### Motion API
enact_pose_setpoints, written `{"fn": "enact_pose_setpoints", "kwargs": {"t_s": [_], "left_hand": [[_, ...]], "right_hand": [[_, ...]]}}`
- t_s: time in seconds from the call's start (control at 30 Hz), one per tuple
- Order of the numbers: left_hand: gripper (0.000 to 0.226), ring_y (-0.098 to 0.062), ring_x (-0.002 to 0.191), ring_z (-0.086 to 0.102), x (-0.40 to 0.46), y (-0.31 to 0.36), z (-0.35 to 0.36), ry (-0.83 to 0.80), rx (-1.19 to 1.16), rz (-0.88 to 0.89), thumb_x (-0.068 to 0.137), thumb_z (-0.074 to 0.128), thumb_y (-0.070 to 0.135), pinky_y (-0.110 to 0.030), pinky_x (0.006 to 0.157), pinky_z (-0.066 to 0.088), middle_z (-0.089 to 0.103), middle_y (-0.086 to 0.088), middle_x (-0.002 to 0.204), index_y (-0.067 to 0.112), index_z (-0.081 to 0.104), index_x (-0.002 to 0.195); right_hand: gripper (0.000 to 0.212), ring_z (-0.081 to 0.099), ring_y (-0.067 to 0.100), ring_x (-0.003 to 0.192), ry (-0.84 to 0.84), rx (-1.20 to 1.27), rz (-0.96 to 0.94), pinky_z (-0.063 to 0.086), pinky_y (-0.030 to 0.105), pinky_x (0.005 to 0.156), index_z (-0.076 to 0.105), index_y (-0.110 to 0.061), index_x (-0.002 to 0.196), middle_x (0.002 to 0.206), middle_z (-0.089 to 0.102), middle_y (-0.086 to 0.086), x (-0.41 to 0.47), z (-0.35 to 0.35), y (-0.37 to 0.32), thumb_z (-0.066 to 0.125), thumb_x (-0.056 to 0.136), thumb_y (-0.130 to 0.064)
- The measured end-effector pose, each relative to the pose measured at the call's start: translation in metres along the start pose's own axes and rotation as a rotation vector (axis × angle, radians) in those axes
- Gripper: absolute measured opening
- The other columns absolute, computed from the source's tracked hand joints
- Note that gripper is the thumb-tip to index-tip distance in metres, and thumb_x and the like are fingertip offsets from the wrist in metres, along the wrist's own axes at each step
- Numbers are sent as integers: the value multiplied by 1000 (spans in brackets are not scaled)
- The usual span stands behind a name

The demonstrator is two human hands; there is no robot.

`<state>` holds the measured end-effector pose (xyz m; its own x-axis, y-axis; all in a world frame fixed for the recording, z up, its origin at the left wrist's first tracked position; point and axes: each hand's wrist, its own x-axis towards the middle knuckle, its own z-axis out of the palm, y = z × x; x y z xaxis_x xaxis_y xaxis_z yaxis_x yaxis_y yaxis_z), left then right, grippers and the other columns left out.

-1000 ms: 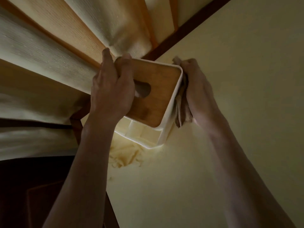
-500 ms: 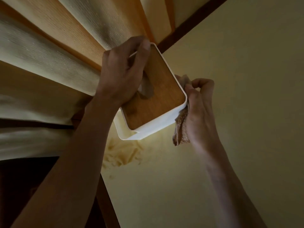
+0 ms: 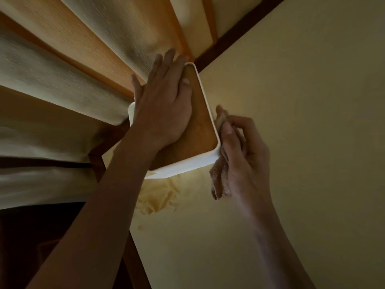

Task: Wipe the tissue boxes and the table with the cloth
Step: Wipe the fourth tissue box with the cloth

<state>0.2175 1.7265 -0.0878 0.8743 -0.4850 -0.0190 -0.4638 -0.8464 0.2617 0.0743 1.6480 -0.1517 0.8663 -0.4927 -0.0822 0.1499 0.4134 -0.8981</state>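
A white tissue box (image 3: pixel 187 166) with a brown wooden lid stands on the pale table (image 3: pixel 291 101) near its left edge. My left hand (image 3: pixel 164 105) lies flat on the lid with straight fingers and covers the lid's opening. My right hand (image 3: pixel 243 155) grips a beige cloth (image 3: pixel 219 182) and presses it against the box's right side near the front corner. Part of the cloth hangs below my fingers.
Striped cream and orange curtains (image 3: pixel 73 69) hang close behind and left of the box. A dark wooden frame (image 3: pixel 233 38) runs along the table's far edge. A yellowish stain or crumpled patch (image 3: pixel 158 197) lies on the table just in front of the box.
The box has turned further, its lid now facing left. My left hand went from gripping the far rim to lying flat on the lid. My right hand with the cloth shifted right and slightly nearer.
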Motion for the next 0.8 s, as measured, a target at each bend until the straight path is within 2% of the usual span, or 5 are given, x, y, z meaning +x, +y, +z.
{"fn": "enact_pose_setpoints", "kwargs": {"t_s": [0.2, 0.3, 0.37, 0.6, 0.8], "left_hand": [[67, -10, 156, -3, -2, -2, 8, 73, 52, -18, 100, 17, 43, -44, 125, -10, 1, 3, 170, 19, 10, 162], [65, -8, 155, -3, -3, -2, 8, 54, 78, 1, 101, 14, 42, -42, 124, -10, 2, 6, 170, 20, 9, 163], [65, -6, 155, -3, -5, -5, 7, 37, 93, 38, 102, 13, 43, -42, 124, -10, 3, 8, 170, 21, 8, 163], [64, -5, 155, 3, -6, -5, 7, 53, 75, 77, 102, 15, 42, -44, 126, -3, 12, 8, 169, 19, 15, 162], [66, -4, 154, 2, -5, -7, 10, 56, 115, 76, 102, 10, 44, -44, 126, -1, 9, 7, 170, 19, 10, 163]], "right_hand": [[35, 60, 22, 96, 42, -58, 18, 51, 44, 79, 60, -28, 138, 108, 63, 0, -20, 4, 10, 44, 106, -33], [43, 59, 29, 78, 8, -6, 56, 53, 46, 70, 56, -31, 146, 85, 61, 15, -25, 5, 6, 36, 108, -38], [46, 49, 25, 79, -24, 10, 99, 47, 45, 71, 54, -38, 147, 76, 54, -4, -25, 6, 8, 36, 107, -50], [54, 32, 5, 150, -222, -143, 178, 25, 44, 126, 34, -45, 156, 160, 40, -14, 22, 12, 2, 19, 106, -62], [53, 27, -23, 129, -319, -207, 195, 18, -9, 100, 31, -39, 159, 163, 32, -18, 93, 23, -15, 13, 110, -51]]}}
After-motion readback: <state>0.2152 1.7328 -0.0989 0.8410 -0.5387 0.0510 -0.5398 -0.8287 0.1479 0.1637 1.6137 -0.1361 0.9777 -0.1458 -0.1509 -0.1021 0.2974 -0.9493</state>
